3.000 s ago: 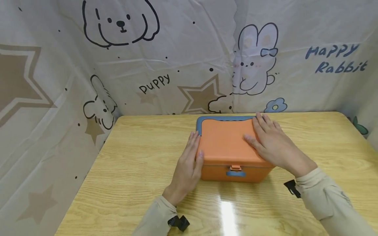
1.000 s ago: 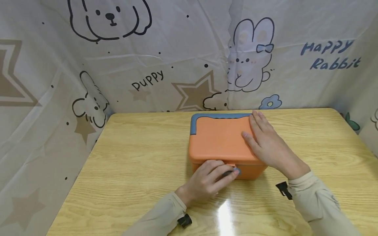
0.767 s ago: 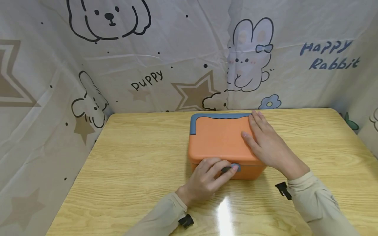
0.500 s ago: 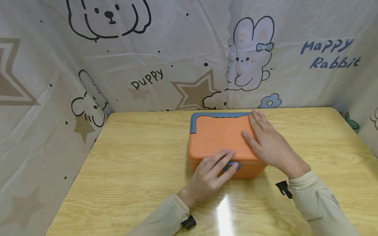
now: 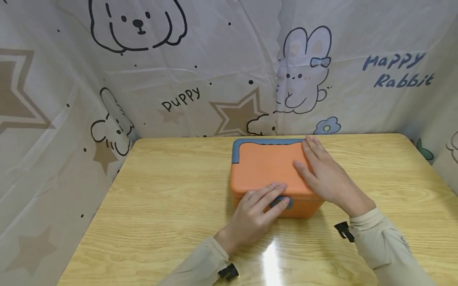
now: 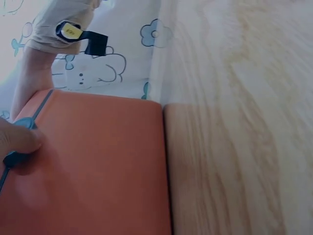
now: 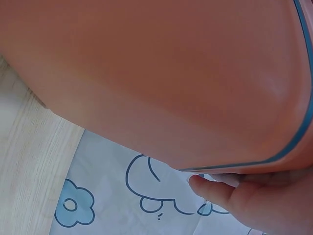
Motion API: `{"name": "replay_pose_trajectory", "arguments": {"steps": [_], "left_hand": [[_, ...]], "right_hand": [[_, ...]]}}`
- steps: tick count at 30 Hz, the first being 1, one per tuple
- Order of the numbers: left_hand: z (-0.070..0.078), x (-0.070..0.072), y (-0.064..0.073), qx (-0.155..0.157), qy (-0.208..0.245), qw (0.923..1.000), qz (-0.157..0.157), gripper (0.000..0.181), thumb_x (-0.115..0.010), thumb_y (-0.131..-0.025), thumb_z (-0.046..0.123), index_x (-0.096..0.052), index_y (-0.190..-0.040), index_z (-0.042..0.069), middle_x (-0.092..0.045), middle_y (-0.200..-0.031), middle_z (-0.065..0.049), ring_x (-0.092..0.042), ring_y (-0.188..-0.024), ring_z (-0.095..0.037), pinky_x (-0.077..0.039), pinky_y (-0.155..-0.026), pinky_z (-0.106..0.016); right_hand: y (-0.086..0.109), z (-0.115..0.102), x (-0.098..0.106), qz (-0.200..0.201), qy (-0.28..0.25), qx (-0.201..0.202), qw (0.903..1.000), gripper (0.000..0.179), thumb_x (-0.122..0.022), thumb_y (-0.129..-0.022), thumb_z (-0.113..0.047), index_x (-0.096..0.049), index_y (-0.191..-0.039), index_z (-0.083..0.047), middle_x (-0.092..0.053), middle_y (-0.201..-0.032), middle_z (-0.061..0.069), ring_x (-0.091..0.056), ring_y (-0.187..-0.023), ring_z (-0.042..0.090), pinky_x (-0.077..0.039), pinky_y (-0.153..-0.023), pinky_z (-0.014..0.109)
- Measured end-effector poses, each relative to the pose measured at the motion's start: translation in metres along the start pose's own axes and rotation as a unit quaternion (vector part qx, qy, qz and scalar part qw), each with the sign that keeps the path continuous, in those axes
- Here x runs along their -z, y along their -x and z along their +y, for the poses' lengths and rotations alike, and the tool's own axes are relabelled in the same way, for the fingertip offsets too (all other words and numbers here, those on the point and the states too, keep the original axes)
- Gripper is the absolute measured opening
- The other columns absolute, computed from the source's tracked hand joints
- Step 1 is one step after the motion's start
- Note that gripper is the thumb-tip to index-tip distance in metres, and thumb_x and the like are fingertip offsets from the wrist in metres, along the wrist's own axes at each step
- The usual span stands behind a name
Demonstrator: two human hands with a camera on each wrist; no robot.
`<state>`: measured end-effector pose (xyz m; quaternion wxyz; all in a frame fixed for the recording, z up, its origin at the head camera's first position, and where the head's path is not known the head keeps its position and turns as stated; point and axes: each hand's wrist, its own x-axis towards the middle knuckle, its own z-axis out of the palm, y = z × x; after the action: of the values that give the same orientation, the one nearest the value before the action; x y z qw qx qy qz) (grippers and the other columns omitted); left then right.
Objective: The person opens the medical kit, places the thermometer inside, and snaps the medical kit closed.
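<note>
An orange lidded box [image 5: 266, 167] with a blue handle [image 5: 264, 141] along its back edge stands on the table, its lid down. A blue latch [image 5: 290, 203] sits at the front seam. My left hand [image 5: 248, 217] has its fingertips on the lid's front edge and its thumb on the latch, pinching lid edge and latch between them. In the left wrist view the thumb [image 6: 19, 139] lies across the latch, covering part of it. My right hand [image 5: 327, 176] rests flat over the lid's right side, fingers straight, thumb on top.
A pale wooden table [image 5: 171, 186] extends on all sides of the box. Behind and to the left hangs a printed cloth [image 5: 214, 47] with cartoon animals. Black straps are on both sleeves.
My left hand has moved from the box's left side to the front latch, its fingers rising onto the lid edge. The latch has swung up against the seam. My right hand has stayed on the lid.
</note>
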<state>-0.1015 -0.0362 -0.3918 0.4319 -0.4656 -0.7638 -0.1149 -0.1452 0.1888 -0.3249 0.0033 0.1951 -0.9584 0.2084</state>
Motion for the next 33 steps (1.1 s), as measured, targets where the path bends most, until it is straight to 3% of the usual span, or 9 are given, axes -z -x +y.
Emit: {"name": "replay_pose_trajectory", "arguments": {"steps": [4,9,13,16,19,22,25,29,33], "left_hand": [[-0.002,0.000,-0.002,-0.004,0.007,0.9999,0.007,0.024,-0.059,-0.097,0.023,-0.070,-0.115,0.011,-0.057,-0.135,-0.012,-0.053,-0.125,-0.023,-0.047,-0.091,-0.030],[-0.008,0.003,-0.001,-0.003,0.041,0.9990,0.017,0.048,-0.077,-0.083,0.034,-0.066,-0.121,0.007,-0.060,-0.131,-0.010,-0.054,-0.123,-0.023,-0.046,-0.095,-0.029],[-0.014,0.010,0.001,0.017,0.099,0.9941,0.040,0.040,-0.073,-0.088,0.028,-0.065,-0.119,0.003,-0.064,-0.122,-0.011,-0.058,-0.117,-0.023,-0.046,-0.098,-0.029],[-0.023,0.019,0.005,0.055,0.131,0.9871,0.074,0.027,-0.060,-0.096,0.019,-0.066,-0.113,-0.002,-0.066,-0.115,-0.013,-0.060,-0.108,-0.025,-0.047,-0.096,-0.032],[-0.039,0.034,0.015,0.140,0.137,0.9767,0.089,0.028,-0.051,-0.100,0.018,-0.068,-0.107,-0.003,-0.066,-0.111,-0.015,-0.061,-0.105,-0.028,-0.048,-0.094,-0.038],[-0.060,0.055,0.029,0.249,0.114,0.9609,0.041,0.033,-0.047,-0.102,0.024,-0.069,-0.106,-0.001,-0.065,-0.116,-0.017,-0.059,-0.111,-0.031,-0.046,-0.095,-0.046],[-0.080,0.075,0.042,0.336,0.060,0.9381,-0.058,0.041,-0.045,-0.103,0.034,-0.067,-0.118,0.002,-0.058,-0.131,-0.019,-0.050,-0.124,-0.036,-0.039,-0.100,-0.056],[-0.095,0.099,0.047,0.406,-0.003,0.8949,-0.185,0.059,-0.042,-0.100,0.052,-0.049,-0.142,0.011,-0.035,-0.152,-0.018,-0.027,-0.140,-0.043,-0.022,-0.105,-0.067],[-0.103,0.112,0.040,0.437,-0.027,0.8601,-0.261,0.074,-0.036,-0.095,0.065,-0.028,-0.154,0.021,-0.009,-0.161,-0.012,-0.002,-0.146,-0.041,-0.005,-0.104,-0.075]], "right_hand": [[0.000,0.001,0.001,0.003,-0.004,-0.003,1.0000,0.072,-0.031,-0.105,-0.045,-0.013,-0.151,0.007,-0.004,-0.159,0.022,0.002,-0.147,0.035,-0.011,-0.115,0.055],[-0.002,0.001,-0.001,0.005,-0.023,-0.002,0.9997,0.072,-0.033,-0.104,-0.045,-0.013,-0.151,0.006,-0.004,-0.160,0.021,0.002,-0.147,0.034,-0.010,-0.115,0.055],[-0.003,0.000,-0.002,0.011,-0.054,0.003,0.9985,0.071,-0.035,-0.104,-0.044,-0.015,-0.151,0.005,-0.005,-0.160,0.019,0.002,-0.147,0.033,-0.009,-0.115,0.055],[0.002,0.004,-0.001,0.030,-0.092,0.011,0.9953,0.066,-0.038,-0.104,-0.040,-0.017,-0.153,0.000,-0.008,-0.161,0.015,-0.001,-0.147,0.031,-0.010,-0.115,0.056],[0.014,0.014,0.002,0.059,-0.122,0.006,0.9908,0.061,-0.040,-0.105,-0.035,-0.018,-0.155,-0.007,-0.012,-0.161,0.011,-0.006,-0.147,0.031,-0.013,-0.113,0.059],[0.029,0.031,0.007,0.088,-0.116,-0.015,0.9893,0.060,-0.042,-0.104,-0.032,-0.019,-0.155,-0.011,-0.014,-0.160,0.013,-0.010,-0.146,0.035,-0.013,-0.111,0.063],[0.044,0.051,0.014,0.098,-0.062,-0.043,0.9923,0.065,-0.046,-0.102,-0.035,-0.018,-0.155,-0.009,-0.012,-0.160,0.018,-0.006,-0.146,0.039,-0.007,-0.112,0.064],[0.055,0.077,0.021,0.103,0.038,-0.073,0.9913,0.074,-0.049,-0.098,-0.046,-0.018,-0.155,-0.010,-0.004,-0.160,0.022,0.005,-0.145,0.042,0.004,-0.110,0.066],[0.059,0.093,0.025,0.091,0.103,-0.105,0.9850,0.079,-0.045,-0.097,-0.054,-0.010,-0.157,-0.017,0.007,-0.159,0.021,0.015,-0.142,0.044,0.012,-0.103,0.072]]}}
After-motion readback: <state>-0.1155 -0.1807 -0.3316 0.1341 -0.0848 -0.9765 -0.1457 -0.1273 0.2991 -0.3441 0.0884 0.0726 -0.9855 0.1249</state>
